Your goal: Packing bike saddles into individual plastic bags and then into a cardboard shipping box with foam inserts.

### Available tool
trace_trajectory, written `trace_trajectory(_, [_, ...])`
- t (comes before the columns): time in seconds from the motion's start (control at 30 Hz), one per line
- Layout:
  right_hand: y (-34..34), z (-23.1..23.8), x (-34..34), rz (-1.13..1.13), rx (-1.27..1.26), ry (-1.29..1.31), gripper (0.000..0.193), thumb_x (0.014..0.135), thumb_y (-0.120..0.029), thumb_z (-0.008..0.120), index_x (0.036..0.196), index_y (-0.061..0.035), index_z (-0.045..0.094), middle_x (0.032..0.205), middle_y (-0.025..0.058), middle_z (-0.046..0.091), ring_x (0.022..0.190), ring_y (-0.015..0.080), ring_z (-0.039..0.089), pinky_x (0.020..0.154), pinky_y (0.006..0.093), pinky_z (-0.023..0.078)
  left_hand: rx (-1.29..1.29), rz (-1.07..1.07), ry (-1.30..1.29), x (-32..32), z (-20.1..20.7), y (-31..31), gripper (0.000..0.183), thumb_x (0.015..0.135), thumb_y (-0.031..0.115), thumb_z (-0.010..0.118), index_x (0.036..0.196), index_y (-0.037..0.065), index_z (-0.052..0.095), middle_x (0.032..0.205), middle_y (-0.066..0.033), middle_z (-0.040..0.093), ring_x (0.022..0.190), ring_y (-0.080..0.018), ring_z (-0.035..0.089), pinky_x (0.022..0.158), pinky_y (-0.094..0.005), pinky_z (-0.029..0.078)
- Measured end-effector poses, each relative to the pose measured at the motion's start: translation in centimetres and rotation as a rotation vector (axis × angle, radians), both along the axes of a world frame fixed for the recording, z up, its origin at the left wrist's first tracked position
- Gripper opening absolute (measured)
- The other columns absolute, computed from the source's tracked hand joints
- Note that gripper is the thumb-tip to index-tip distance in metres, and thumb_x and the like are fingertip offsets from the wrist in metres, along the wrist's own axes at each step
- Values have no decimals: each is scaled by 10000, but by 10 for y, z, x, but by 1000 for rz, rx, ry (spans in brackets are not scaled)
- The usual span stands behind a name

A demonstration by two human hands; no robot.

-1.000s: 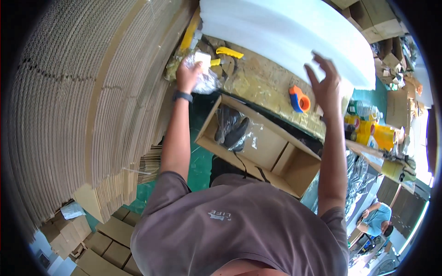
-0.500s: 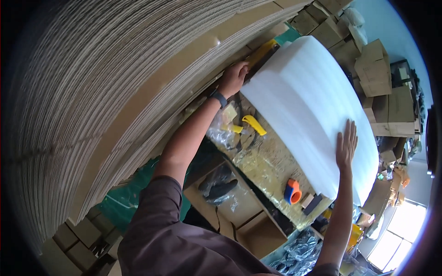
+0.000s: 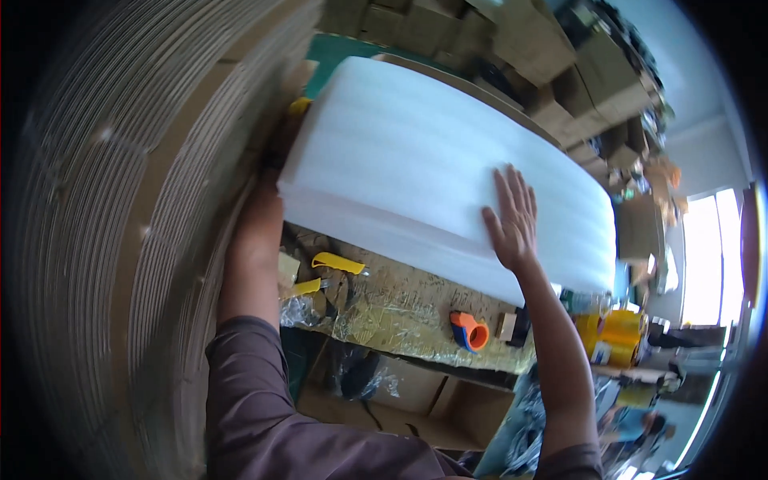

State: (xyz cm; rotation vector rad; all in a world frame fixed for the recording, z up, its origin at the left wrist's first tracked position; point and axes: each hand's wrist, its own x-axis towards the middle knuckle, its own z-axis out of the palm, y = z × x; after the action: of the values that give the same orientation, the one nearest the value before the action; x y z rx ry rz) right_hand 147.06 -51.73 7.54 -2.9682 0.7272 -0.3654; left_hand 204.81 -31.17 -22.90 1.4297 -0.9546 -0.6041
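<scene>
On the far part of the workbench (image 3: 408, 292), a long white foam block (image 3: 400, 152) is laid, with its long axis set lengthwise along the bench, roughly parallel to the bench's near edge. The block is touched from above by the right hand (image 3: 514, 228), which is held flat and open over the right-hand half of the bench, fingers stretched away from the bench's near edge and a little apart; nothing is gripped by it. The block is thus placed directly under the right palm, with most of its length extended toward the bench's left end. The left hand (image 3: 280, 144) is brought close to that end, just beside the block's short side, but it is so shadowed and blurred that it cannot be told how far it is opened or whether anything is held. Of the two, the right hand is placed nearer the block's middle. Along the near strip of the bench, two yellow cutters (image 3: 339, 262) are left toward the left, and an orange and blue tape dispenser (image 3: 470, 332) toward the right. Below the bench's near edge, an open carton (image 3: 472, 408) is partly seen.
</scene>
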Motion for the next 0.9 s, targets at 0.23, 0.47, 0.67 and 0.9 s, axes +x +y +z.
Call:
trace_trajectory(0.23, [-15,-20,-43,-108,-87,24,849,1092,-754,364,1743,-209,354,1822,182,275,1700,375,215,1396,565,93,-127,307,308,-136,88,29,411,1176,336,558,1491,71,543,1457,-110,606,1339,-230,576,1164,-428,474])
trace_trajectory(0.47, [-7,-17,-33,-136,-145,-10,830,1106,-771,299,1745,-246,366,1828,141,283,1703,324,221,1405,526,109,-291,682,284,-305,284,177,277,1146,278,644,1308,62,584,1331,-77,629,1191,-218,605,1023,-432,513])
trace_trajectory(0.67, [-11,-7,-33,-174,-109,14,824,1092,-764,423,1723,-233,410,1817,140,309,1697,318,242,1396,535,164,-551,606,221,-355,427,237,202,1135,219,661,1262,69,612,1186,-63,688,1082,-182,651,941,-376,539])
trace_trajectory(0.9, [77,96,-126,161,334,-665,684,1087,-478,687,1655,-155,486,1594,181,587,1435,318,589,1157,467,523,-244,227,190,-572,538,278,488,1039,22,765,1495,62,595,1063,-2,710,914,-92,676,794,-246,579])
